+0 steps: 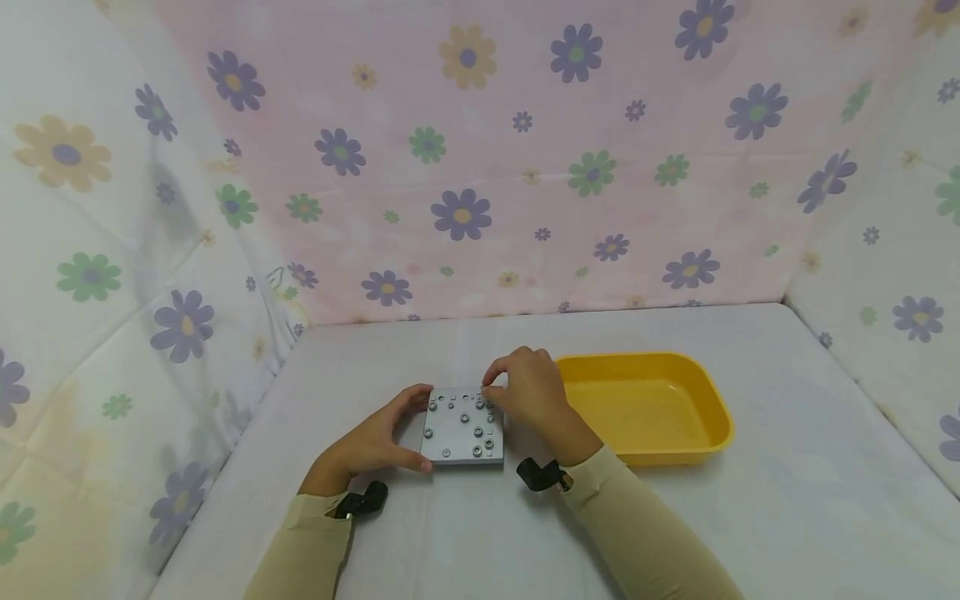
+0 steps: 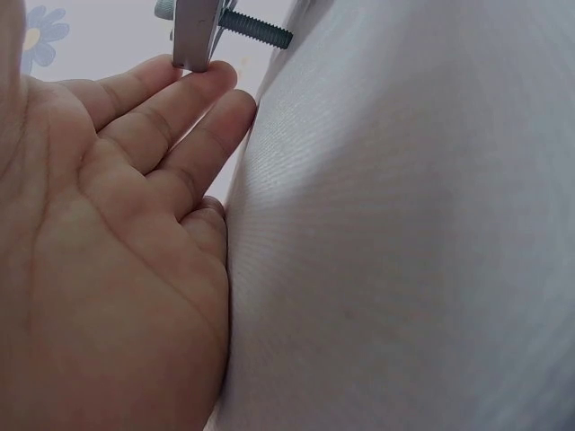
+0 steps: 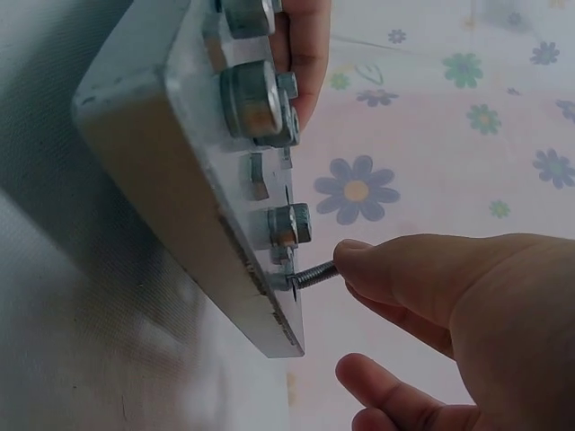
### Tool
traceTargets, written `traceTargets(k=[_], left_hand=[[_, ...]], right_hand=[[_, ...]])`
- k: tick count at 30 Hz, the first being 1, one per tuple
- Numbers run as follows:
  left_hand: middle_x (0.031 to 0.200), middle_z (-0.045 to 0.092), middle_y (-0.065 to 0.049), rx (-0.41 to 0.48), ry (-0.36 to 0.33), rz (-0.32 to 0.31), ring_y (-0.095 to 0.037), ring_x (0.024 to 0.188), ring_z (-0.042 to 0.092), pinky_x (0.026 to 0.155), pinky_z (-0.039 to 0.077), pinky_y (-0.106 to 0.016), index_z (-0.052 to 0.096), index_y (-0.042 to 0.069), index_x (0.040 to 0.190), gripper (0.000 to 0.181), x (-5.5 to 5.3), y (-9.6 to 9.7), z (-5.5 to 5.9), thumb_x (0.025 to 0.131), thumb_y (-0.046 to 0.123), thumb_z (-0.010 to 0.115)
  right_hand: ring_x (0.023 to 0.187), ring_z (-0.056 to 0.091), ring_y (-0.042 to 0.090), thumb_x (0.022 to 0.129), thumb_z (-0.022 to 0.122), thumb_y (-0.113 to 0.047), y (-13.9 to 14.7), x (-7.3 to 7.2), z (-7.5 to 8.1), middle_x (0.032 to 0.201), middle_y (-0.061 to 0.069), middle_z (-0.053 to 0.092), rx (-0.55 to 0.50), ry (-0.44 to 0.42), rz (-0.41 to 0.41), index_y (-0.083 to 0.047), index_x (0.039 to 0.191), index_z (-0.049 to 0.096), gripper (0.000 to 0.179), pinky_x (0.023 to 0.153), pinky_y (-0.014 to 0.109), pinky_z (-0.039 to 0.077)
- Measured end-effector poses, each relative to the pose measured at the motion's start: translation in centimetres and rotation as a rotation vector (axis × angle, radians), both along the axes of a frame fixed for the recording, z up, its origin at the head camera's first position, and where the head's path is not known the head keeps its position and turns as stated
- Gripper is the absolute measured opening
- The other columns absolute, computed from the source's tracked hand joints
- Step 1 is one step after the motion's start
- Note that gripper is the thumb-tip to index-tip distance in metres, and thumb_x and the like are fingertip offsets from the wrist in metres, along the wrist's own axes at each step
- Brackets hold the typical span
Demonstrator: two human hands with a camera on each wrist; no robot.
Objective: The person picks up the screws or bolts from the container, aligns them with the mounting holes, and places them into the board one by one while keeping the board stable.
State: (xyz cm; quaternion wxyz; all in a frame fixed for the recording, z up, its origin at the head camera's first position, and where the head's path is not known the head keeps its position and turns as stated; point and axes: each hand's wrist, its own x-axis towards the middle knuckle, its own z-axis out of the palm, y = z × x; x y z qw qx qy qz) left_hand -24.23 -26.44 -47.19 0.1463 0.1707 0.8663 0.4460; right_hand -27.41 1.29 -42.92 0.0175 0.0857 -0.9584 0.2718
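A square silver metal plate point(image 1: 448, 435) lies in front of me, with several socket-head screws standing in its top face. My left hand point(image 1: 375, 442) holds it along the left side, thumb at the near corner and fingers at the far one. In the left wrist view, fingertips touch the plate's edge, and a threaded screw shank point(image 2: 259, 30) sticks out below it. At the far right corner, my right hand point(image 1: 534, 390) pinches a thin threaded screw point(image 3: 316, 273) between thumb and finger. The screw slants, its lower end at a hole in the plate; its upper end is hidden by the fingers.
A yellow plastic tray point(image 1: 647, 459) stands on the white-covered table point(image 1: 465, 533), just right of my right hand. Flower-printed cloth point(image 1: 495, 150) walls in the back and both sides. A black wrist mount point(image 1: 542, 475) sits at each cuff.
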Motion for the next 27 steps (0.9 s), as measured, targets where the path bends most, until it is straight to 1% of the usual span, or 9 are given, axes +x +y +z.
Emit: traceTargets(k=[5,13,22,27], left_hand=[[0.161,0.044,0.000,0.002,0.002,-0.003,-0.028,0.154,0.033,0.127,0.007,-0.063,0.029,0.023,0.161,0.122,-0.07,-0.05,-0.11,0.063,0.033,0.100],[0.162,0.043,0.000,-0.004,0.003,0.004,-0.027,0.154,0.033,0.128,0.007,-0.061,0.029,0.023,0.162,0.123,-0.08,0.00,0.06,0.062,0.034,0.101],[0.163,0.042,-0.001,0.015,-0.015,0.005,-0.028,0.156,0.031,0.127,0.004,-0.063,0.028,0.021,0.162,0.124,-0.02,0.05,0.03,0.062,0.032,0.100],[0.163,0.042,-0.001,0.015,-0.012,0.001,-0.029,0.155,0.031,0.127,0.004,-0.064,0.028,0.022,0.162,0.124,0.00,0.08,0.04,0.062,0.032,0.100]], right_hand=[[0.109,0.052,0.025,0.087,0.082,-0.041,-0.19,0.08,-0.07,0.118,0.000,0.068,0.023,0.016,-0.003,-0.041,0.089,0.079,0.004,0.095,0.041,0.045],[0.109,0.052,0.025,0.087,0.081,-0.039,-0.22,0.12,0.08,0.119,0.001,0.068,0.011,0.020,-0.013,-0.037,0.089,0.079,0.004,0.097,0.042,0.046],[0.107,0.052,0.024,0.088,0.080,-0.037,-0.06,0.17,0.09,0.116,0.000,0.068,0.020,0.021,-0.018,-0.033,0.087,0.078,0.005,0.093,0.039,0.047],[0.104,0.052,0.024,0.088,0.079,-0.036,0.01,0.25,0.16,0.113,0.000,0.068,0.023,0.021,-0.019,-0.031,0.086,0.078,0.005,0.091,0.039,0.047]])
